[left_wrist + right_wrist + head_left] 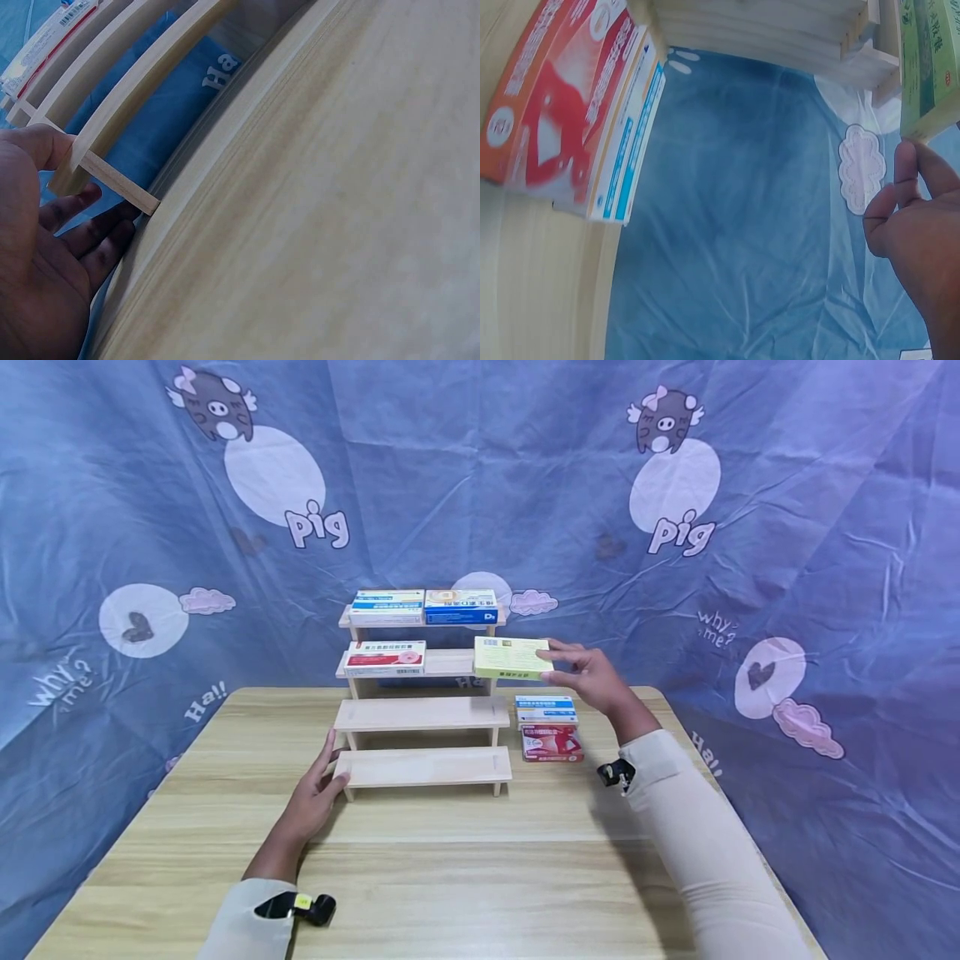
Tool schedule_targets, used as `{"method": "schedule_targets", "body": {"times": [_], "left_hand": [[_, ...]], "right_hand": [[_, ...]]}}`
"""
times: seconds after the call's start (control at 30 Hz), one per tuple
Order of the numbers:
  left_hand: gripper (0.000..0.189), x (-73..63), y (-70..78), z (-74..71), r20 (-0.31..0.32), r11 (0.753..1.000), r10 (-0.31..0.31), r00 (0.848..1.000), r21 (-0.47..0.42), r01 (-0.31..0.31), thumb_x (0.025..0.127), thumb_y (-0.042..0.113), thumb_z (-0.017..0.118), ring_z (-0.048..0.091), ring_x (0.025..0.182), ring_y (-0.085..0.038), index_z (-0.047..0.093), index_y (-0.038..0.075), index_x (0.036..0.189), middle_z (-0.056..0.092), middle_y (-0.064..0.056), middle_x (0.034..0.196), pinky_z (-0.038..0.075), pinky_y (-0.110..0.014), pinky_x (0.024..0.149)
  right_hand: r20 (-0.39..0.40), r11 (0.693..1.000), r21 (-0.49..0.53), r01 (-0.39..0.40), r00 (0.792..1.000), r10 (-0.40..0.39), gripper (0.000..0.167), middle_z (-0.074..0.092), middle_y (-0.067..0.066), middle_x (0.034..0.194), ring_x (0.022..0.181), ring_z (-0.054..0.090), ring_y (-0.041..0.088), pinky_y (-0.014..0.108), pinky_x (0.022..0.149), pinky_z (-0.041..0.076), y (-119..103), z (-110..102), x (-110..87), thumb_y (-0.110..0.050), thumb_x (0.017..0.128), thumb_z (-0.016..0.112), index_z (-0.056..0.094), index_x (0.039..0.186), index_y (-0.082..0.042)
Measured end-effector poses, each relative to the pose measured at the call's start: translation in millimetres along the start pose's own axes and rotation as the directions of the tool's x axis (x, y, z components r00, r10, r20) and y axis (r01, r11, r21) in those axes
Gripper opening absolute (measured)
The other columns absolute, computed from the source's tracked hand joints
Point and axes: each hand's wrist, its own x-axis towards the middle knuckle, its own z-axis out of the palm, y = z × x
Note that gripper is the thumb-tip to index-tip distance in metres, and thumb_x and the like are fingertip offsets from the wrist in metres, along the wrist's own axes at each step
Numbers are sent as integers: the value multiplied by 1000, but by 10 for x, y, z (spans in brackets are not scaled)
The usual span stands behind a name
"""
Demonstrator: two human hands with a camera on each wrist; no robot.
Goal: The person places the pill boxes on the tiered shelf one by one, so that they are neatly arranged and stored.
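My right hand point(592, 678) pinches the right end of a light-green medicine box point(510, 657) between thumb and fingers. The box overlaps the right end of the second tier from the top in the head view; its printed side point(928, 56) shows in the right wrist view. At the lower left, my left hand point(313, 797) holds the end of the lowest step of a four-tier wooden rack point(422, 713). In the left wrist view, its thumb lies on the board and the other fingers reach beneath, near the leg point(120, 182).
On the top tier lie a white-and-blue box point(387, 607) and a blue vitamin D box point(461, 607). A white-and-red box point(386, 658) occupies the second tier's left. Right of the rack, a blue-and-white box point(545, 710) and a red box point(552, 743) lie on the wooden table point(465, 893). Blue cloth point(465, 485) hangs behind.
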Motion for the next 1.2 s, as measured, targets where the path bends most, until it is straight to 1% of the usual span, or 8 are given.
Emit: {"method": "schedule_targets", "body": {"times": [0.13,0.4,0.63,0.77,0.93,1.1,1.2], "left_hand": [[81,0,3,2,1,1000,3,1000,2,-3,118,27,51,37,158,-56,-5,33,176,21,-30,179,36,-64,125],[81,-15,21,5,2,1000,-8,1000,6,8,118,27,50,38,158,-56,-6,38,175,21,-30,179,37,-65,125],[81,-17,30,2,-1,1000,-4,1000,5,4,118,27,51,38,157,-55,-4,34,176,22,-30,179,36,-64,125],[81,-14,26,4,-4,1000,4,1000,8,-4,118,27,52,37,159,-54,-4,33,176,22,-29,179,34,-64,125],[81,-17,26,4,-2,1000,8,1000,7,-8,118,27,51,36,160,-54,-4,35,176,22,-29,179,34,-64,126],[80,-21,36,-1,-1,1000,4,1000,8,-4,118,27,51,38,158,-55,-5,34,176,23,-29,179,36,-64,124],[80,-18,34,-2,-3,1000,2,1000,8,-2,118,28,51,38,158,-55,-5,38,175,23,-29,179,36,-63,125]], "right_hand": [[-7,1000,14,17,1000,-17,45,46,16,172,166,31,41,69,131,28,-12,83,62,-14,99,82,72,143,-7],[-16,1000,25,7,1000,-7,46,47,12,172,167,30,39,68,133,26,-50,235,180,-17,99,83,73,144,-11],[-12,999,34,-16,1000,16,47,45,10,173,167,29,38,67,134,23,-98,353,258,-20,99,83,72,145,-13],[-9,999,35,-28,1000,29,48,45,10,174,167,30,37,67,135,22,-97,414,305,-22,100,83,72,146,-14],[-35,998,42,-53,998,54,48,45,7,174,167,30,36,67,135,19,-123,486,363,-23,99,83,73,145,-17],[-39,997,61,-39,998,41,46,46,9,173,166,31,37,67,135,20,-126,579,414,-22,99,83,73,144,-15],[-38,997,66,-34,999,36,46,46,8,174,167,30,38,68,135,18,-116,633,435,-22,99,83,73,143,-16]]}}
